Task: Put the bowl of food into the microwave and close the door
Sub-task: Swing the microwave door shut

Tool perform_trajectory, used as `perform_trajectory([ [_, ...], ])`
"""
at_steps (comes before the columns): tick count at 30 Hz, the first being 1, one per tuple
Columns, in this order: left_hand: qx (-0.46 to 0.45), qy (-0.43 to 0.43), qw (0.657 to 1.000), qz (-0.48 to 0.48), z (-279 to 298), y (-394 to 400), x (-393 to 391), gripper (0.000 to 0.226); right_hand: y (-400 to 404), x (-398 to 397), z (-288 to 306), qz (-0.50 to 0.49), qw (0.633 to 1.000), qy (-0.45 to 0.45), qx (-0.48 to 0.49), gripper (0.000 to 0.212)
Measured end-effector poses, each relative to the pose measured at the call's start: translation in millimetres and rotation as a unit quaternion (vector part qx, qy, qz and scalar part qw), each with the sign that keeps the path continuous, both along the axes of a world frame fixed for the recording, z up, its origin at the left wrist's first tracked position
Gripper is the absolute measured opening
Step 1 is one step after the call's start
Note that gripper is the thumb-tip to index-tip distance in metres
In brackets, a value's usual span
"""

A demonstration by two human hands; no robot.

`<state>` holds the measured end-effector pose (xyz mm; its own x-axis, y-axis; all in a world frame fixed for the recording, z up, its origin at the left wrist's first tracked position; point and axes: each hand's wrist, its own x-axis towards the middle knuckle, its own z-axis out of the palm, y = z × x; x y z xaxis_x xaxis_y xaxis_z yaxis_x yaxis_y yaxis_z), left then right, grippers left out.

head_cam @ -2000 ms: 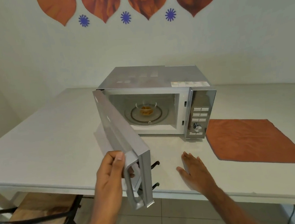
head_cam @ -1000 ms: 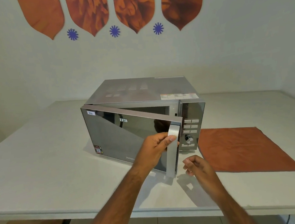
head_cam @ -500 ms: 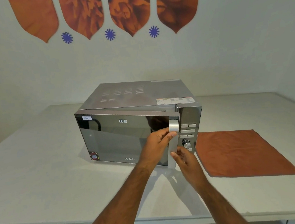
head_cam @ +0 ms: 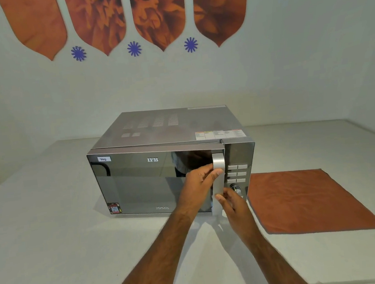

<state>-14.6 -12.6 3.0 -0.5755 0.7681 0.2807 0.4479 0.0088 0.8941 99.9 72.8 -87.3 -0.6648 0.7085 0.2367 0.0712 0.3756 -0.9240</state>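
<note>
A silver microwave (head_cam: 169,129) stands in the middle of the white table (head_cam: 54,232). Its dark mirrored door (head_cam: 145,184) lies nearly flush with the front, a thin gap showing along the top right. My left hand (head_cam: 198,184) is wrapped around the silver door handle (head_cam: 217,161) near its middle. My right hand (head_cam: 231,203) touches the lower part of the handle with its fingertips. The bowl of food is hidden behind the door.
An orange cloth (head_cam: 307,199) lies flat on the table to the right of the microwave. The control panel (head_cam: 238,173) with buttons and a dial sits right of the handle. The table's front edge runs along the bottom of the view.
The door swung from wide open to almost shut, led by my left hand on the handle. My right hand left the table and came up to the handle's lower end.
</note>
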Motion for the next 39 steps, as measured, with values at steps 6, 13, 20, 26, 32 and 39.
perform_trajectory([
  [6, 0.001, 0.000, 1.000, -0.001, -3, 4, -4, 0.039, 3, -2, -3, -0.005, 1.000, 0.001, 0.002, 0.025],
  [13, 0.001, 0.012, 1.000, -0.005, -6, 7, -8, 0.038, 7, -4, -6, 0.003, 1.000, 0.007, -0.001, 0.030],
  [20, -0.003, 0.028, 0.999, -0.017, -4, 14, -16, 0.035, 19, -10, -8, 0.002, 1.000, -0.005, 0.001, 0.039],
  [26, 0.003, 0.042, 0.999, -0.001, -6, 19, -16, 0.033, 17, -12, -3, -0.005, 1.000, -0.001, -0.005, 0.025],
  [32, 0.007, 0.044, 0.999, 0.007, -5, 23, -17, 0.031, 20, -14, 0, -0.014, 1.000, -0.012, -0.008, 0.017],
  [39, 0.010, 0.034, 0.999, 0.020, -6, 22, -11, 0.034, 14, -13, 2, -0.021, 1.000, -0.010, -0.006, 0.037],
])
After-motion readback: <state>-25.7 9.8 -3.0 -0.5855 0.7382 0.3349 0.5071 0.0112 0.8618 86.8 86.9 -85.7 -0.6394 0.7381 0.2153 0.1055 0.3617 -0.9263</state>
